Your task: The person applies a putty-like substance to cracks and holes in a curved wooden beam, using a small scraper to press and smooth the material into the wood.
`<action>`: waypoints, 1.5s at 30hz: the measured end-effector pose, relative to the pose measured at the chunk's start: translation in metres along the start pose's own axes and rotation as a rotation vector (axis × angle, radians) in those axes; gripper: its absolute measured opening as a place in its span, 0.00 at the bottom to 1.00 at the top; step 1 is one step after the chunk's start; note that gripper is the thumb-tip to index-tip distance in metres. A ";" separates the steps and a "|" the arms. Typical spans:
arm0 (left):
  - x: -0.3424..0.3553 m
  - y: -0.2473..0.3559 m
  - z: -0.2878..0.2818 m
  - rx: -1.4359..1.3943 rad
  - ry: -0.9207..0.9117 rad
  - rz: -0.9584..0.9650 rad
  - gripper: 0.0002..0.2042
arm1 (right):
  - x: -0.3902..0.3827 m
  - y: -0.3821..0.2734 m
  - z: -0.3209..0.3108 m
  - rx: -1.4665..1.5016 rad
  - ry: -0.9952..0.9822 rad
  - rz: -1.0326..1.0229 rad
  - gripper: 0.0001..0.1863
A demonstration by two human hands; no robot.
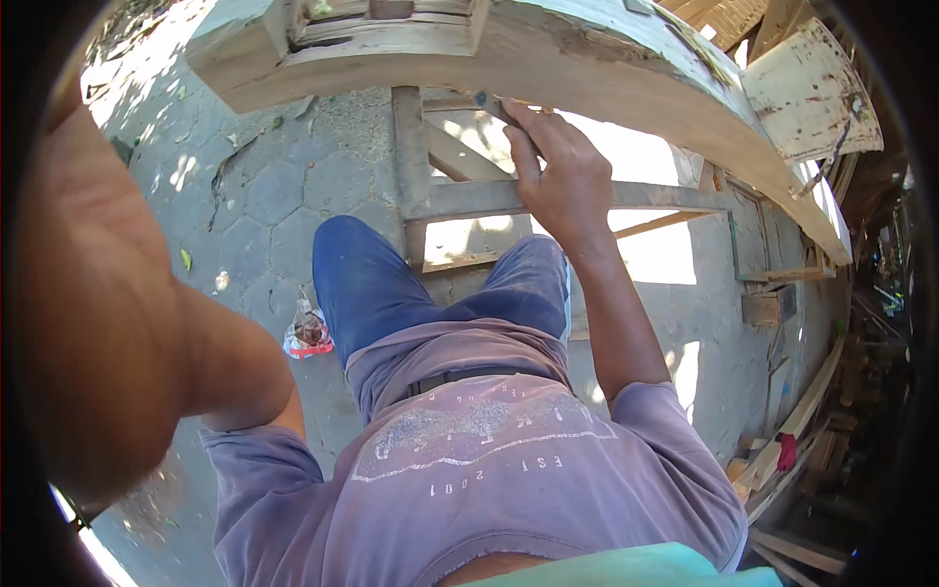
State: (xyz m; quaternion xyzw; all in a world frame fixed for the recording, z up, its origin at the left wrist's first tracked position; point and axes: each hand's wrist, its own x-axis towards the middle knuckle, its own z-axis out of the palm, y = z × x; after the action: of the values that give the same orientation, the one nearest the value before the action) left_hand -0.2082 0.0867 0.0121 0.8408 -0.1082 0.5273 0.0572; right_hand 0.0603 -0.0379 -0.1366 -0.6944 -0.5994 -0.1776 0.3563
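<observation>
At the near edge of the pale timber beam, the right hand grips a narrow dark tool; the left hand looms beside the camera, its grasp impossible to tell.

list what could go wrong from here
The dark narrow tool in the right hand could slip and scrape the wooden beam.

The left hand is away from the beam, which might shift without its support.

The plastic bag on the ground beside the knee could get kicked.
</observation>
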 end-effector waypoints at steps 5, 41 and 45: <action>0.006 -0.003 0.013 -0.038 -0.008 0.022 0.19 | -0.001 0.001 0.003 0.005 0.021 -0.005 0.13; 0.004 0.016 0.071 -0.088 0.150 -0.226 0.12 | -0.005 0.016 -0.002 0.053 0.073 -0.007 0.12; -0.080 0.017 0.092 0.063 0.122 -0.613 0.13 | -0.005 0.010 0.021 0.073 0.103 -0.077 0.13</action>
State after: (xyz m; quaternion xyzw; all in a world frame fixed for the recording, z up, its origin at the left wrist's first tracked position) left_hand -0.1652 0.0602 -0.1003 0.8026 0.1704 0.5378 0.1939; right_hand 0.0648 -0.0270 -0.1566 -0.6473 -0.6127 -0.2047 0.4045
